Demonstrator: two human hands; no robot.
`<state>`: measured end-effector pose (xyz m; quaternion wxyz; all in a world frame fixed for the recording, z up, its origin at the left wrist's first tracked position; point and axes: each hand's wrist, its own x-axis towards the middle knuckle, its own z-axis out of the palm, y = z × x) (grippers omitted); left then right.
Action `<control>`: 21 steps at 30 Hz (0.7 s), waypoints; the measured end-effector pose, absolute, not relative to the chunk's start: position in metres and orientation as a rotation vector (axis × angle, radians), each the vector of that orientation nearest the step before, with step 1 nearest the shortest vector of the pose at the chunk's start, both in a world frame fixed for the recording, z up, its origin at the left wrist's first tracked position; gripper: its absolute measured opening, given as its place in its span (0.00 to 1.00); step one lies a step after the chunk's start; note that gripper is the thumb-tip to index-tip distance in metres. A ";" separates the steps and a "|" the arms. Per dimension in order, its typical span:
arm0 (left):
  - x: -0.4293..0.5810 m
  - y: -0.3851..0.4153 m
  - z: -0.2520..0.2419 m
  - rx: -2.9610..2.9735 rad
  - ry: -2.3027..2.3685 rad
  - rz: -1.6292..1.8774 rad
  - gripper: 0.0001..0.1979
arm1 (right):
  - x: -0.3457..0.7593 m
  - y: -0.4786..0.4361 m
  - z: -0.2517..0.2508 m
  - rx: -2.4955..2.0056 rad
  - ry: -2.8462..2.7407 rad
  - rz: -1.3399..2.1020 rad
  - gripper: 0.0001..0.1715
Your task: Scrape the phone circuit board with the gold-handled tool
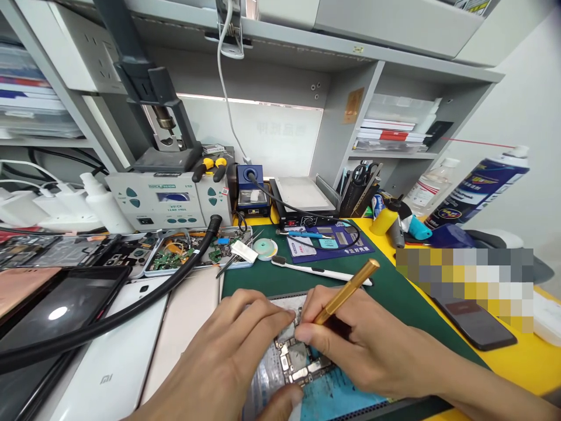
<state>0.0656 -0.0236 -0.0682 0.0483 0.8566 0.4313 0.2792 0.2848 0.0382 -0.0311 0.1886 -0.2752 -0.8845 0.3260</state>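
Note:
A small phone circuit board [301, 358] lies on a light blue and white work surface [324, 394] in front of me. My left hand [232, 342] is bent around its left side, with the index fingertip at the far edge and the thumb at the near edge. My right hand [363, 336] pinches a gold pen-shaped tool [348, 291] that slants up to the right. Its tip is hidden behind the fingers, over the upper part of the board. A white toothbrush [322, 272] lies just beyond both hands.
A black hose [175, 285] arches over phones on the left, coming from a rework station [169, 199]. A tray of boards [175, 260], a solder spool [265, 249] and a blue-handled tool [307, 234] lie behind. A dark phone [475, 320] rests at right.

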 end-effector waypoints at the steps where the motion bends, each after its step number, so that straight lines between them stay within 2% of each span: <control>1: 0.065 -0.024 -0.069 2.606 1.316 0.850 0.27 | 0.285 0.038 -0.031 -0.768 -2.485 0.911 0.08; 8: 0.067 -0.026 -0.068 2.587 1.337 0.816 0.27 | 0.284 0.036 -0.032 -0.799 -2.477 0.904 0.13; 13: 0.067 -0.028 -0.065 2.591 1.326 0.813 0.28 | 0.284 0.036 -0.031 -0.824 -2.444 0.982 0.10; 18: 0.066 -0.025 -0.068 2.608 1.341 0.835 0.29 | 0.285 0.037 -0.030 -0.946 -2.411 1.108 0.15; 21: 0.066 -0.024 -0.068 2.624 1.358 0.874 0.30 | 0.285 0.036 -0.030 -0.943 -2.423 1.101 0.14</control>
